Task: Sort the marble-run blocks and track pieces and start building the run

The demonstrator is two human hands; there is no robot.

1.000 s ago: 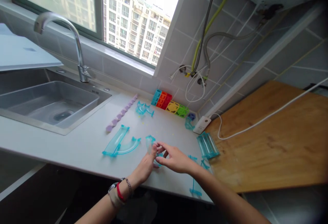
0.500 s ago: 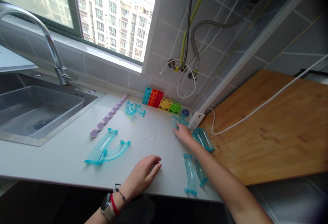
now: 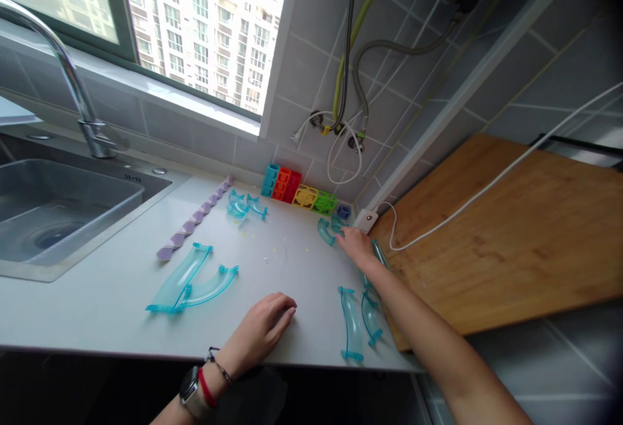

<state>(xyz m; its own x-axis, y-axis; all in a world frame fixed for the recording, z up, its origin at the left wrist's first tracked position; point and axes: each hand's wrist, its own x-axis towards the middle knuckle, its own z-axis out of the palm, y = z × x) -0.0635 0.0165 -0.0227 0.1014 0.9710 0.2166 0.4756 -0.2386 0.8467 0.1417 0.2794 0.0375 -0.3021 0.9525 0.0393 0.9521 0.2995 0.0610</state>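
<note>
My left hand (image 3: pixel 267 324) rests low over the white counter's front part, fingers loosely bent and thumb apart, with nothing in it. At the far right, my right hand (image 3: pixel 354 243) has its fingertips closed at a small clear-blue curved plastic piece (image 3: pixel 339 222); the fingers partly hide the contact. Just left of those fingertips lies a similar small curved piece (image 3: pixel 326 231). Below the right forearm are a long clear-blue track piece (image 3: pixel 351 322) and a curved one (image 3: pixel 370 318). Other clear-blue pieces are partly hidden by the forearm.
On the left lie a wide clear-blue piece (image 3: pixel 182 279), a curved piece (image 3: pixel 214 289) and a lilac zigzag strip (image 3: pixel 195 218). Colored blocks (image 3: pixel 305 196) line the wall. A white power strip (image 3: pixel 365 220), wooden board (image 3: pixel 506 237) and sink (image 3: pixel 73 211) flank the counter.
My right hand has shifted slightly at the small curved pieces, and the left one of them now lies more tilted. My left hand stays in place. The view has turned slightly right.
</note>
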